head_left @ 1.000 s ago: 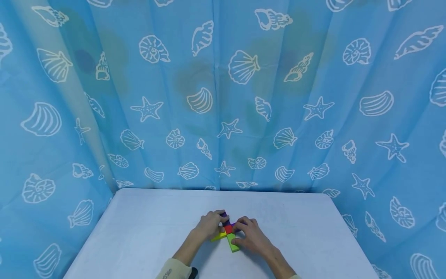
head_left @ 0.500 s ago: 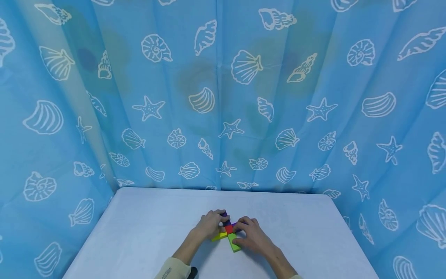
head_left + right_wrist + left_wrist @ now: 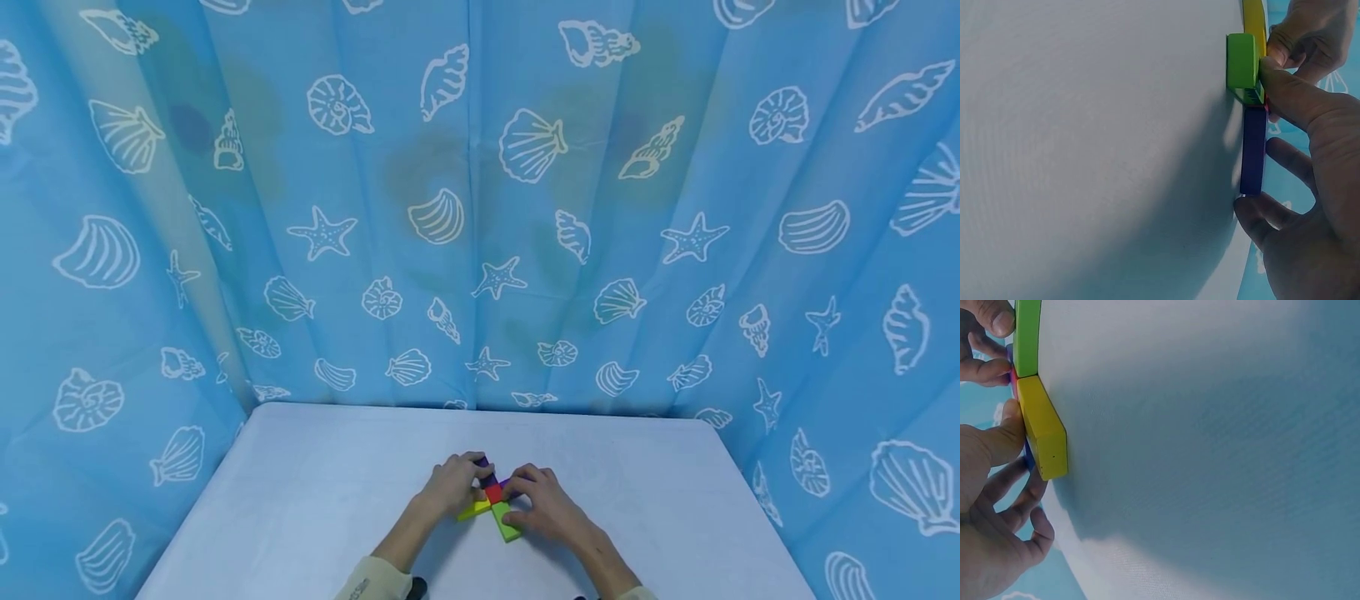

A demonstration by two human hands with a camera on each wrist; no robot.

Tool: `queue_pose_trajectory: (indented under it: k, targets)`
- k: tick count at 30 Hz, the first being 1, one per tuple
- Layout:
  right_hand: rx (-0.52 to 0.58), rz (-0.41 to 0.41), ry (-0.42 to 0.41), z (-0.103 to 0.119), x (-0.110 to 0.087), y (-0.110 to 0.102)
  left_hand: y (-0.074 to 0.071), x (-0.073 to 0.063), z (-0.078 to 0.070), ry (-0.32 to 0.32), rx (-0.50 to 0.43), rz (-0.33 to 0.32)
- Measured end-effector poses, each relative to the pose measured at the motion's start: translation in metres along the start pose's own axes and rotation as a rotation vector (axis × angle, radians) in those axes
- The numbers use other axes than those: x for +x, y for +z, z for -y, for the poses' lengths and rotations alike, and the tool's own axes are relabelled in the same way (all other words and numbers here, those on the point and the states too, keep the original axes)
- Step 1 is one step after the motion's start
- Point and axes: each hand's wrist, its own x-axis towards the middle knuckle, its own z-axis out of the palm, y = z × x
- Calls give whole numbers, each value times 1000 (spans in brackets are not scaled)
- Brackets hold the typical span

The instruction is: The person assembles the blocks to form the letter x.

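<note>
On the white table, several coloured wooden blocks form a cross around a red block (image 3: 493, 494). A dark blue block (image 3: 488, 481) points away, and a green block (image 3: 506, 522) points toward the person. The yellow block (image 3: 472, 510) extends left; a purple block (image 3: 1254, 151) extends right. My left hand (image 3: 452, 485) has its thumb against the yellow block's inner end and curled fingers at the dark blue one. With the thumb on the green block's side, my right hand (image 3: 547, 504) curls its fingers over the purple block, whose far end they touch.
The white table (image 3: 337, 483) surrounds the blocks on all sides. Behind it and along both sides hangs a blue curtain (image 3: 420, 317) printed with white shells and starfish. Beige sleeves (image 3: 373, 579) cover the forearms at the near edge.
Hands and blocks keep the same arrangement, with only a slight shift of the head view. The curtain's right side has billowed inward, its shells shifting left.
</note>
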Motion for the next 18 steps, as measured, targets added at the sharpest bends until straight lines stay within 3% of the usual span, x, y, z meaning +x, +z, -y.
queue_pose_trajectory:
  k: [18]
  targets:
    - [-27, 5, -24, -6, 6, -3, 0, 2, 0, -10, 14, -11]
